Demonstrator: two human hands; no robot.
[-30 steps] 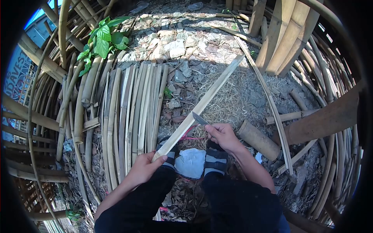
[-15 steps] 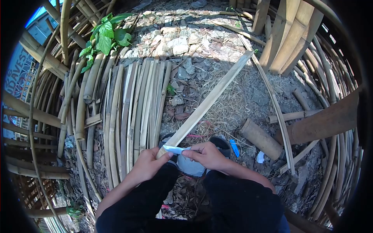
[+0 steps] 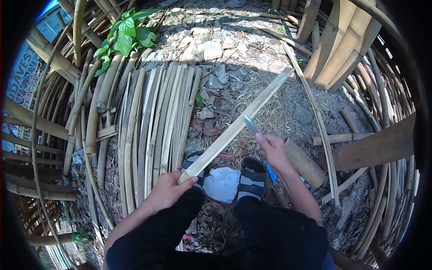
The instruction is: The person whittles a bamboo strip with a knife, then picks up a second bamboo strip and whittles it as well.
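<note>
My left hand (image 3: 168, 189) is closed around the near end of a pale split bamboo strip (image 3: 234, 128). The strip slants away from me toward the upper right, over the ground. In my right hand (image 3: 273, 150) is a knife (image 3: 250, 123), its handle mostly covered by my fingers. The blade points up and left, and its tip overlaps the strip near the middle; whether it touches cannot be made out. Below the strip, between my sandals (image 3: 252, 177), lies a flat whitish slab (image 3: 222, 184).
A row of split bamboo strips (image 3: 155, 130) lies to the left. On the right are a short bamboo piece (image 3: 306, 164), a long thin strip (image 3: 317, 119), a thick bamboo pole (image 3: 373, 144) and upright bamboo (image 3: 344, 45). Shavings (image 3: 270, 105) and a leafy plant (image 3: 123, 38) are ahead.
My right hand has moved the knife up and to the right, from beside my left hand to the strip's middle. My left hand keeps its hold at the near end.
</note>
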